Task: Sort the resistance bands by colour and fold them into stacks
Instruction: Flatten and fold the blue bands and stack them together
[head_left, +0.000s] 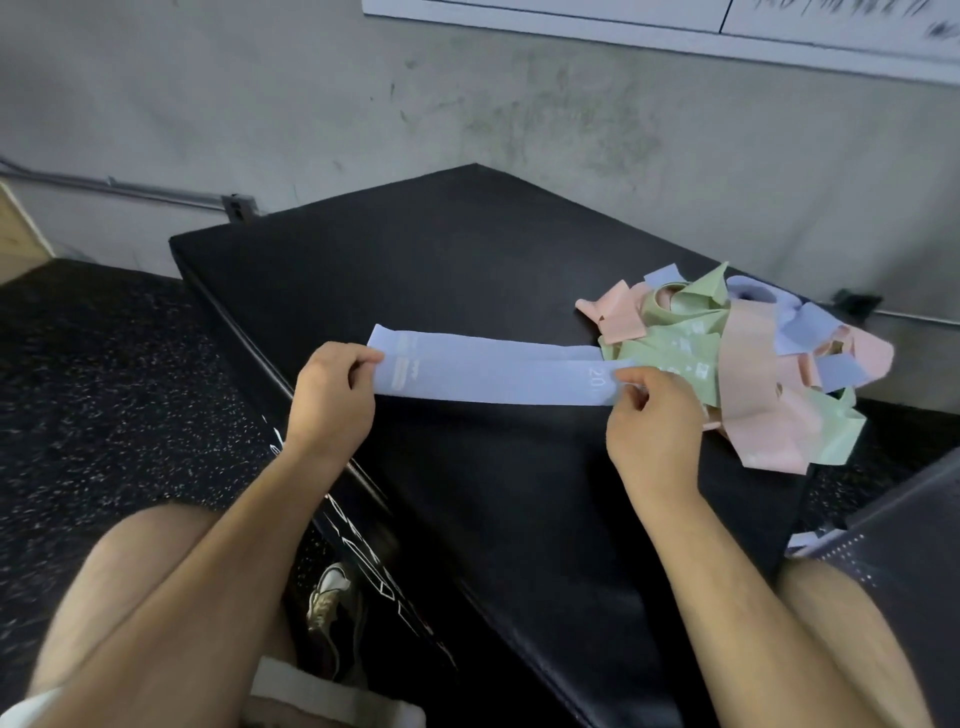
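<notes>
Pinching both ends of the blue band (493, 375) are the fingers of left hand (332, 400) and right hand (655, 422)

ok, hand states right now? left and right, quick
Left hand: pinching the left end of the blue resistance band.
Right hand: pinching the same band's right end, beside the mixed pile of bands.
</notes>
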